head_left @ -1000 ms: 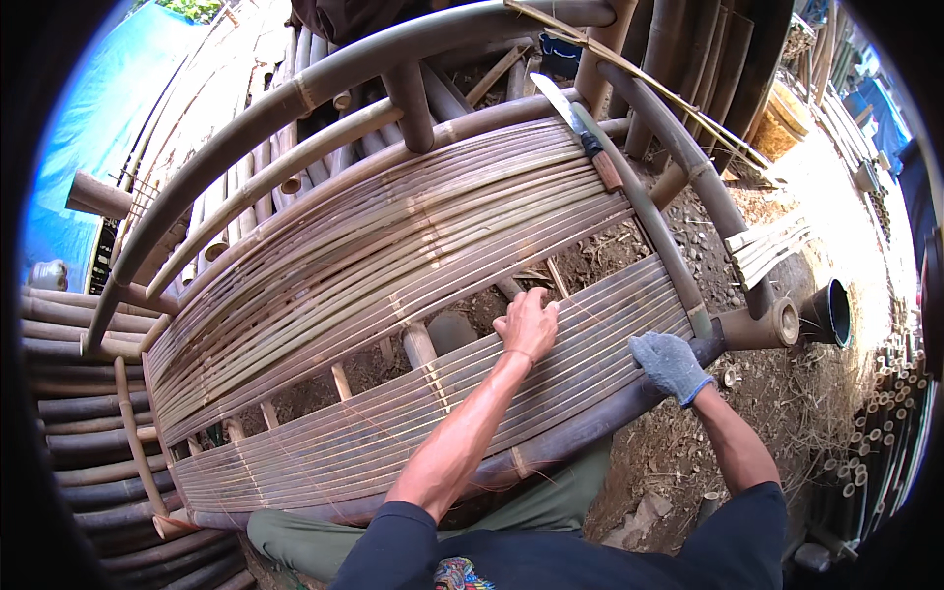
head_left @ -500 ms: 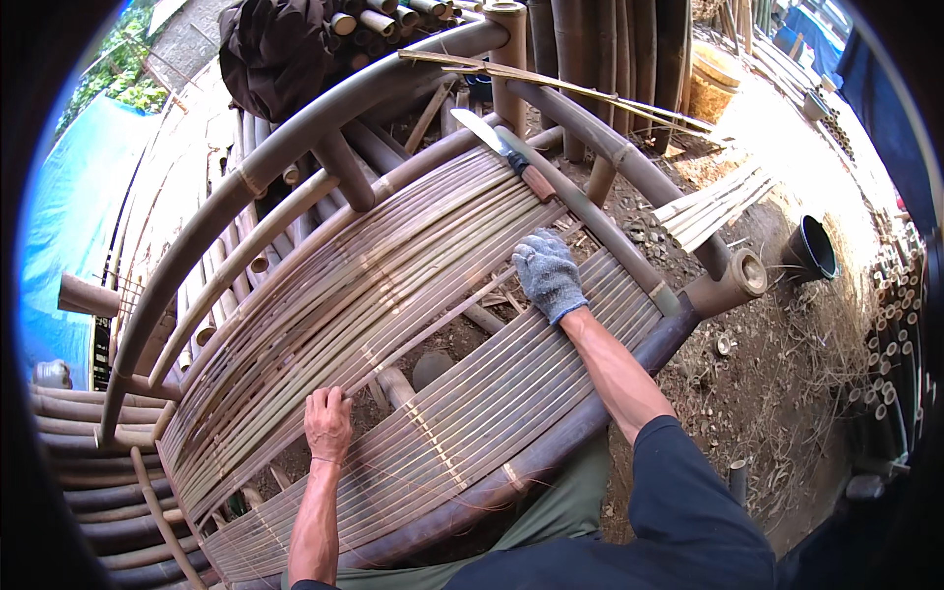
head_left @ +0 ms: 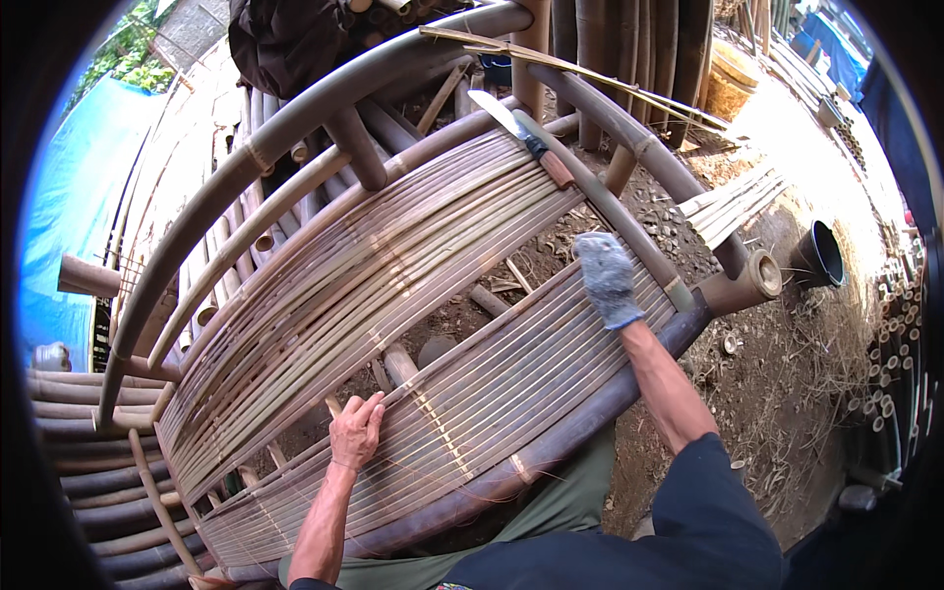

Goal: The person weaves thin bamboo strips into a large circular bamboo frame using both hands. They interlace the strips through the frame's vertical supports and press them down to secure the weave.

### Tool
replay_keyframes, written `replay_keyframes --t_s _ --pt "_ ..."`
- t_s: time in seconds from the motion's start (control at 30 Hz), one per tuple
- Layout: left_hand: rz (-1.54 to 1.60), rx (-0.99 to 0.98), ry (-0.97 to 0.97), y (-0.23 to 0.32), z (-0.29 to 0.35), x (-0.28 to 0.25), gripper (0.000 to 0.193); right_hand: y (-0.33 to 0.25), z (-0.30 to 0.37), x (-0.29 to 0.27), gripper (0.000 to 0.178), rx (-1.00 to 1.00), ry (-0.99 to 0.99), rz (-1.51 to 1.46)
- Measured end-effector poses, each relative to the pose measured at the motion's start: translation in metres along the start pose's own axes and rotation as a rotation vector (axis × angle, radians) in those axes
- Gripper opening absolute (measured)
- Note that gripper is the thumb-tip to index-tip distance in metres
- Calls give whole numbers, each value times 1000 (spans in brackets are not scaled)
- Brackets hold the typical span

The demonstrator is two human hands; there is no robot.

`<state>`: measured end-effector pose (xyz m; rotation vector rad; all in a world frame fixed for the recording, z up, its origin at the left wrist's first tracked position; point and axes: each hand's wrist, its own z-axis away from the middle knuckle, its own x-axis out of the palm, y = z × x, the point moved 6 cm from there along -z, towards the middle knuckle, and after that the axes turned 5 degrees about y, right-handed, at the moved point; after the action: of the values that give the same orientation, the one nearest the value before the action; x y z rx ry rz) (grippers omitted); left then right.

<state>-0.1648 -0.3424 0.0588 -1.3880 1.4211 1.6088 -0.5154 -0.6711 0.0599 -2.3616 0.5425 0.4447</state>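
Between my two hands runs a thin bamboo slat, lying along the far edge of the near band of slats on a bamboo bench seat. My bare left hand is closed on it toward the left, thumb and fingers at its edge. Farther right, my right hand, in a grey knit glove, curls its fingers over the slat near its right end; the fingertips are partly hidden. A long gap separates this band from the far band of slats, with a round bamboo crosspiece beneath.
A knife with a wooden handle rests on the far right corner of the seat. Thick curved bamboo rails form the bench's back. Split strips lie on the right rail, near a black bucket. Bamboo poles lie at left.
Both hands have brought the slat nearer, from across the gap to the near band's edge. My right hand has also shifted right. The whole view has turned slightly.
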Motion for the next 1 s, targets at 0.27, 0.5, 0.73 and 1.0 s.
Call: replay_keyframes --t_s 0.27,0.5,0.73,1.0 --pt "-169 274 -53 135 -47 27 75 -113 -21 -209 3 205 -538 186" --pt "514 524 -3 296 -151 82 35 -74 15 -285 21 720 -91 -42" --pt "137 -88 36 165 -192 84 13 -2 -15 -92 19 216 -87 434" --pt "506 45 -390 160 -221 209 11 37 38 169 27 25 -1654 227"
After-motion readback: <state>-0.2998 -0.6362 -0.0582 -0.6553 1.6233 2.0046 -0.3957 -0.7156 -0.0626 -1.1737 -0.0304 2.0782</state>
